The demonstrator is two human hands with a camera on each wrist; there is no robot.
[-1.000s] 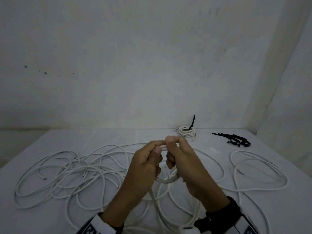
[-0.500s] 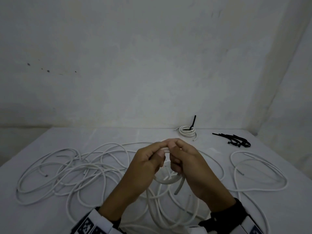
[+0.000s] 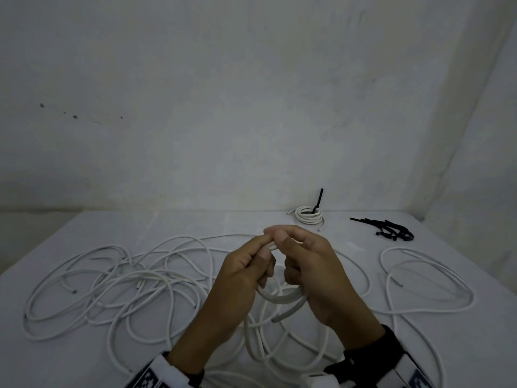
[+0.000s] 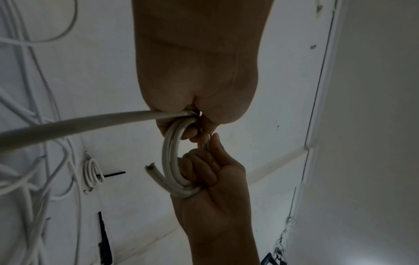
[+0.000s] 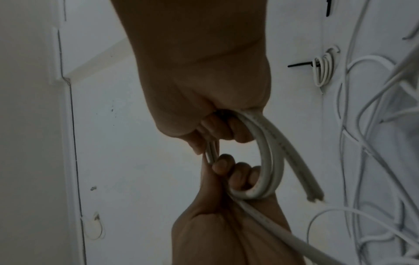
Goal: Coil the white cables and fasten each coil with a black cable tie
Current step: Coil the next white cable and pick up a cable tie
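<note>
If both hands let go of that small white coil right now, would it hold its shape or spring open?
Probably springs open. The coil has only a couple of turns and no tie on it; both the left hand and the right hand grip it. Its cut end juts out straight, suggesting a stiffish cable. The finished coil keeps its shape with a black tie.

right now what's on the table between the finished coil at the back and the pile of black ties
Nothing: in the head view the table is bare between the tied coil and the black cable ties; loose white cable lies nearer.
</note>
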